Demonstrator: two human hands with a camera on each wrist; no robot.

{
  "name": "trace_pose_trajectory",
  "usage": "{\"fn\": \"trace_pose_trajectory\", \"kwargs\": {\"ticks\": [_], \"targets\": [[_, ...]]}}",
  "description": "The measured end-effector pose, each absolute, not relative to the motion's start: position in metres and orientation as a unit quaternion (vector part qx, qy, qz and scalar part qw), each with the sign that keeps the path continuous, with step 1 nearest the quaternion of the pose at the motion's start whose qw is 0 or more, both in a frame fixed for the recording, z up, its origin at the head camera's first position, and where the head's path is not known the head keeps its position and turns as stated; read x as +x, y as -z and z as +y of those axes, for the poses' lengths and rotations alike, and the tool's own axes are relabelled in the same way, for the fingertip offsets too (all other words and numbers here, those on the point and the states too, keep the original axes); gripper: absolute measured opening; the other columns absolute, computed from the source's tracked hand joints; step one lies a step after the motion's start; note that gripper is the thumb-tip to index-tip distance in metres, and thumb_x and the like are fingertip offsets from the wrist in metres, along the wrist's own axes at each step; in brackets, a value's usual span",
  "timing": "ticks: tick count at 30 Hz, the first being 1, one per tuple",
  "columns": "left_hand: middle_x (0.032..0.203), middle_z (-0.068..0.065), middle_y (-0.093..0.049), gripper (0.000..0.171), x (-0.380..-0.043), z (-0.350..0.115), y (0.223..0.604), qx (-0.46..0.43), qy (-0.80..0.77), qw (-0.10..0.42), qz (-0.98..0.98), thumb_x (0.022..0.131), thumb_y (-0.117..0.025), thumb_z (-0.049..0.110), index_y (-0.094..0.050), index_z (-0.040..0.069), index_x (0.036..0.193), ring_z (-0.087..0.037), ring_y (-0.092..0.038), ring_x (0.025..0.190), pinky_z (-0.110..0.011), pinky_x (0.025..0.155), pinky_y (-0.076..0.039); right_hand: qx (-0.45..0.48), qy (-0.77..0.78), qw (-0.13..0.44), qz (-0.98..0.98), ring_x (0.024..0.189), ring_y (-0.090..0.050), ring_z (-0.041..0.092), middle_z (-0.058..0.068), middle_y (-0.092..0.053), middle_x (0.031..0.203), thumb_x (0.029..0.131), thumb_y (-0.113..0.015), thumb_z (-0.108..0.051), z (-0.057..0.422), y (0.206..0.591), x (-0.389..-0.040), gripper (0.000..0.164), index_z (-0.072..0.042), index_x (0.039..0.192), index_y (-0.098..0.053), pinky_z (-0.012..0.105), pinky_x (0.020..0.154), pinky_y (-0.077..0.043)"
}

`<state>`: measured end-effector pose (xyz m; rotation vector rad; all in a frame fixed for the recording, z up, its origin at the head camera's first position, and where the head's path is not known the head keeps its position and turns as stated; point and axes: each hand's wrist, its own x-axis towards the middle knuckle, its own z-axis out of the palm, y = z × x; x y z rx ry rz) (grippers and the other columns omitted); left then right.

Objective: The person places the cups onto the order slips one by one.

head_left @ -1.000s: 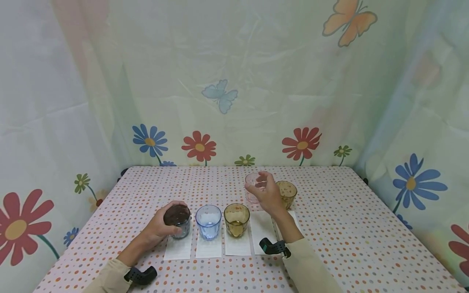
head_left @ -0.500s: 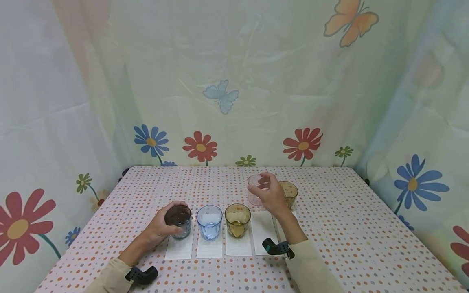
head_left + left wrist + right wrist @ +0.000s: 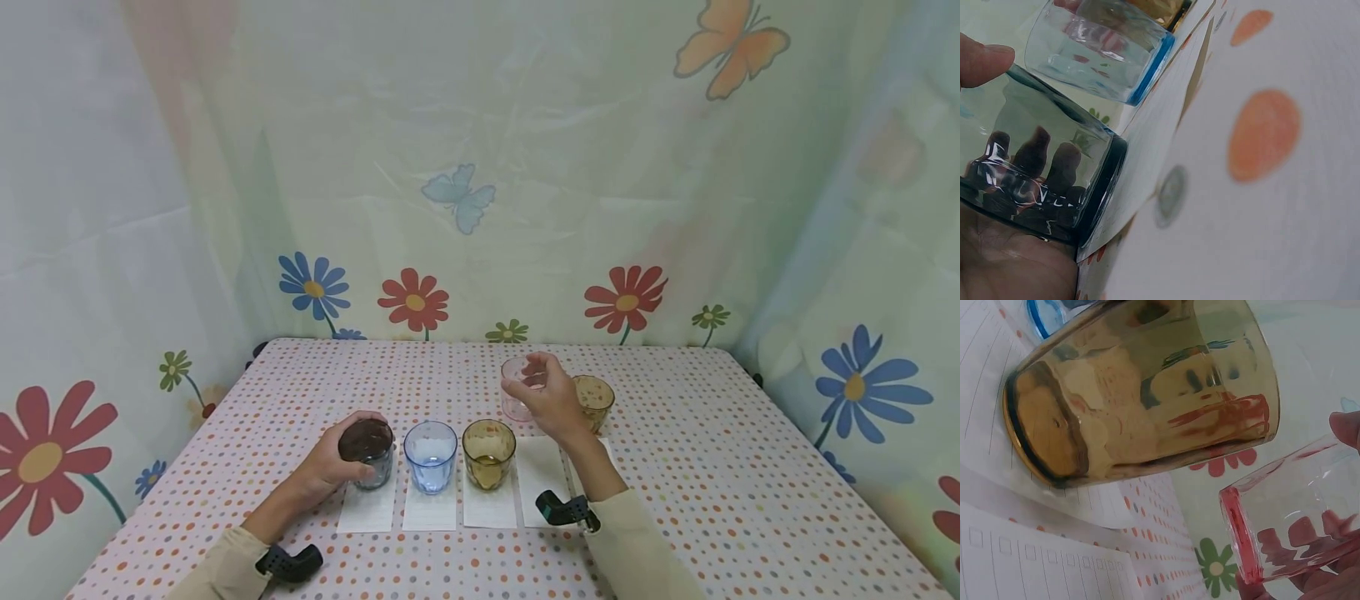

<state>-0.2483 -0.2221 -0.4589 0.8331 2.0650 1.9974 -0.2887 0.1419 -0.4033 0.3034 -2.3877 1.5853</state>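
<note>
In the head view my left hand (image 3: 330, 462) grips a dark grey glass (image 3: 367, 454) at the left end of a row. Its fingers show through the glass (image 3: 1041, 156) in the left wrist view, the thumb on the near side. At the back right, my right hand (image 3: 553, 402) holds a clear pink glass (image 3: 515, 405). The right wrist view has fingers behind this pink glass (image 3: 1297, 519) and a thumb at its upper side. Whether its base touches the table, I cannot tell. A blue glass (image 3: 431, 458) and an amber glass (image 3: 489, 456) stand between the hands.
A second amber glass (image 3: 595, 400) stands right of the pink one, partly behind my right hand. Lined paper sheets (image 3: 542, 475) lie side by side under and beside the front row. The tablecloth (image 3: 435, 567) is dotted; a floral curtain (image 3: 360, 125) surrounds the table.
My right hand and the pink glass have shifted slightly left, away from the rear amber glass. The left hand stays on the dark grey glass. The head view has shifted a little.
</note>
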Motion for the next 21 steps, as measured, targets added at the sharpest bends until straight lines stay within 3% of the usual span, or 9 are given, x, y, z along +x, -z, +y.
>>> {"fn": "trace_pose_trajectory", "kwargs": {"ticks": [6,11,21], "targets": [[0.131,-0.025,-0.055,0.073,-0.249,-0.223,0.459,0.286,-0.668,0.074,0.683,0.076,-0.072,-0.004,-0.038,-0.013,0.14,-0.02,-0.061,0.117,-0.031,0.102,-0.049,0.132,-0.507,0.133,-0.841,0.107,-0.063,0.032,0.021,-0.061,0.119,0.086,-0.079,-0.031,0.149,0.395,-0.288,0.066,-0.001,0.137,-0.049,0.043,0.086,-0.054],[0.129,-0.019,-0.058,0.074,-0.249,-0.223,0.46,0.285,-0.67,0.072,0.682,0.076,-0.072,-0.004,-0.036,-0.016,0.14,-0.021,-0.061,0.117,-0.032,0.103,-0.049,0.141,-0.47,0.114,-0.864,0.109,-0.065,0.032,0.019,-0.063,0.12,0.087,-0.079,-0.038,0.155,0.386,-0.284,0.07,-0.002,0.138,-0.049,0.047,0.087,-0.056],[0.131,-0.027,-0.054,0.074,-0.25,-0.222,0.461,0.282,-0.669,0.072,0.684,0.075,-0.072,-0.003,-0.039,-0.013,0.14,-0.022,-0.06,0.117,-0.032,0.102,-0.049,0.16,-0.443,0.095,-0.877,0.111,-0.066,0.032,0.018,-0.065,0.12,0.086,-0.079,-0.037,0.164,0.378,-0.28,0.071,0.001,0.138,-0.05,0.05,0.089,-0.056]]}}
